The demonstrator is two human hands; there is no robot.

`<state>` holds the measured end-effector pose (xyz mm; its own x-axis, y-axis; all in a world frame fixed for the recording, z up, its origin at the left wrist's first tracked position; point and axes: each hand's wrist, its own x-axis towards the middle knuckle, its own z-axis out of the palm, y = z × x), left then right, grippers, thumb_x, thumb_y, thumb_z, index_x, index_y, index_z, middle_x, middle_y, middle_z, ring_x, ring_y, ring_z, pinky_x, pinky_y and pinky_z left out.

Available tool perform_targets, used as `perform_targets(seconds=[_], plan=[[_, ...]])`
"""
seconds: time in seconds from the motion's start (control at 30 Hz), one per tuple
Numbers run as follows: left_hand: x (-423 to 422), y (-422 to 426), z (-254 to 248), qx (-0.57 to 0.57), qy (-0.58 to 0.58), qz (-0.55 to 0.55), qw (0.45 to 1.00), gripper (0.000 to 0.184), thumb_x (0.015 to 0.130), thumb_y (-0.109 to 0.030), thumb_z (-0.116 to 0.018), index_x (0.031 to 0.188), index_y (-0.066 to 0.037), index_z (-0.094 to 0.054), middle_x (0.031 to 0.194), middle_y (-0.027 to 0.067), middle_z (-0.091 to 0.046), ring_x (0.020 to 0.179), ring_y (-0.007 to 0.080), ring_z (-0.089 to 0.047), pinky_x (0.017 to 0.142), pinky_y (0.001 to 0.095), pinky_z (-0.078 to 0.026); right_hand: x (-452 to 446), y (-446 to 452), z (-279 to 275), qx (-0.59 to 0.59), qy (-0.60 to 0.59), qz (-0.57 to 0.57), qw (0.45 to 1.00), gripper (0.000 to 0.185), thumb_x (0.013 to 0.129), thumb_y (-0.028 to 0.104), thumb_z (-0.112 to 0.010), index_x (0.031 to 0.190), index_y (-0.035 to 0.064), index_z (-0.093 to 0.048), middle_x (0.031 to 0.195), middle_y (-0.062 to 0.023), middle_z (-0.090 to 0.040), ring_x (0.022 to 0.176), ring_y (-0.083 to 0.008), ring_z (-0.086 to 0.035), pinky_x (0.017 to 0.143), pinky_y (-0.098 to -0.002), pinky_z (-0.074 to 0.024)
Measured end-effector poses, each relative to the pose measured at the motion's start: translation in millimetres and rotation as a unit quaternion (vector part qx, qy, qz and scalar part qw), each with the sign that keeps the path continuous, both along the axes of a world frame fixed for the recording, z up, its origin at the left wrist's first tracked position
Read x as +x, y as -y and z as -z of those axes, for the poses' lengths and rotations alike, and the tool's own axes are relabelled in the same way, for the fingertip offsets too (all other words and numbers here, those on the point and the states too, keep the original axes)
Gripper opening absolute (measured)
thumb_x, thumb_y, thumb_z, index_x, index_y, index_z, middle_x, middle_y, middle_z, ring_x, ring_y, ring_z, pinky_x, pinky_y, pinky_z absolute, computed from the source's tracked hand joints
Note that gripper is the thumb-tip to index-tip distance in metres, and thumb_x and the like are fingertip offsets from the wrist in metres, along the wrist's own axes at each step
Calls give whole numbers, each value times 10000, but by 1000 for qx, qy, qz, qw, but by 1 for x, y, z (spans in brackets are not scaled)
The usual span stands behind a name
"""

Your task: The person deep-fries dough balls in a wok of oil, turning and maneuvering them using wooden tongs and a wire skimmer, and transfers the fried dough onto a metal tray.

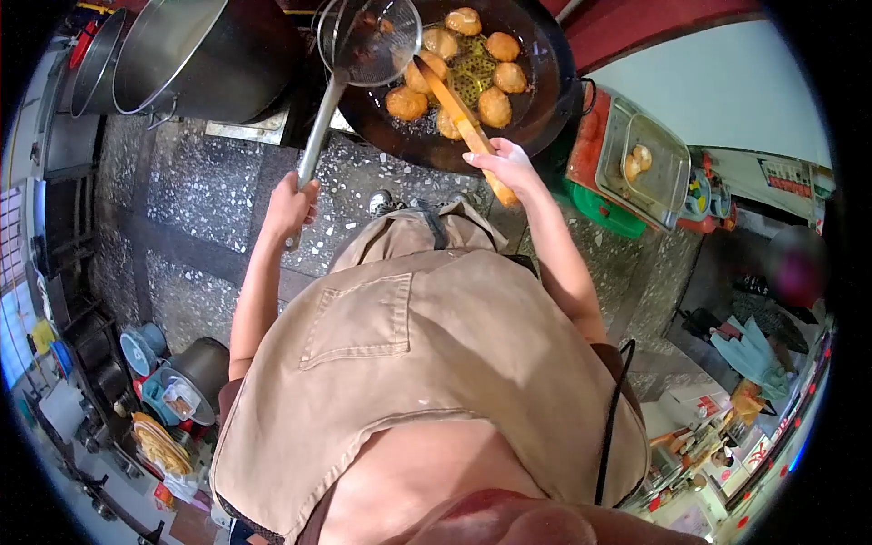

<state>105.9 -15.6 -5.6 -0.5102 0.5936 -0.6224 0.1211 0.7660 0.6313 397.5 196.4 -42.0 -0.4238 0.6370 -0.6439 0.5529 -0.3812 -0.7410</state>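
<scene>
A dark wok of oil holds several golden-brown fried pieces. My left hand is wrapped round the metal handle of a mesh strainer, whose round basket hangs over the wok's left side. In my right hand is a pair of wooden tongs, gripped near the lower end. Their dark tip reaches among the fried pieces, close to the strainer's rim. Whether the tip touches a piece I cannot tell.
Large metal pots stand left of the wok. To its right, a glass tray with a few pieces rests above a green basket. Buckets and a dark pot are at lower left. A blurred person appears at far right.
</scene>
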Motion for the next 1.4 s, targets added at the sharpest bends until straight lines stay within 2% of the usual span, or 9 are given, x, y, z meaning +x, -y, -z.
perform_targets(seconds=[0.1,0.2,0.3,0.43,0.57,0.73,0.93,1.17,1.4], plan=[[-9,-9,2,56,-44,-15,997,205,848,-171,-541,863,23,-478,680,80,-570,543,130,-563,466,278,-463,-28,-4,17,18,42,-45,998,749,597,340,-778,1146,-83,-495,1073,-164,-585,969,-202,-574,845,-282,-430],[-24,-16,4,72,-58,-25,995,217,843,-159,-543,910,39,-481,703,93,-584,559,133,-575,481,274,-476,-62,2,20,166,170,-65,969,733,576,432,-737,1110,-27,-534,1121,-223,-564,1048,-319,-552,878,-351,-436],[-33,-21,-7,69,-81,-17,994,239,840,-169,-551,938,38,-486,715,98,-591,563,123,-575,476,266,-471,-100,12,0,188,298,-113,929,707,624,433,-721,1149,17,-496,1126,-179,-569,1055,-289,-552,879,-348,-452],[-51,-16,1,23,-139,50,989,296,822,-228,-566,935,38,-503,741,179,-600,653,252,-607,592,361,-471,-124,35,-1,245,322,-156,901,831,632,439,-718,1232,-29,-383,1157,-184,-534,1062,-289,-545,888,-335,-457],[-67,-9,23,26,-160,84,983,337,803,-265,-572,936,41,-524,793,258,-593,788,372,-596,709,428,-438,-114,41,-20,202,293,-176,918,859,593,515,-710,1148,-89,-455,1140,-249,-538,1063,-322,-542,890,-362,-443],[-71,-17,3,-6,-125,128,984,336,803,-261,-571,933,46,-534,826,253,-607,829,365,-603,715,426,-441,-114,45,-21,173,272,-178,930,894,567,518,-708,1141,-120,-461,1140,-274,-531,1072,-332,-535,899,-361,-434],[-98,-30,2,-55,-103,218,969,333,809,-249,-552,980,37,-533,649,133,-583,524,210,-566,493,340,-440,-93,46,-13,170,241,-203,934,935,524,525,-726,1145,-122,-465,1149,-286,-518,1073,-340,-529,900,-349,-428],[-94,-40,-10,-81,-153,230,958,391,815,-242,-559,1053,63,-507,739,182,-609,640,252,-609,587,363,-468,-57,53,-38,202,275,-220,914,843,556,429,-722,1172,-81,-458,1180,-243,-514,1089,-316,-522,906,-345,-439],[-81,-37,-12,-85,-174,224,955,362,813,-250,-557,1023,44,-530,857,235,-610,778,322,-618,682,389,-461,-24,59,-39,276,375,-195,863,812,676,350,-688,1290,-17,-304,1145,-194,-499,1014,-339,-546,852,-383,-458]])
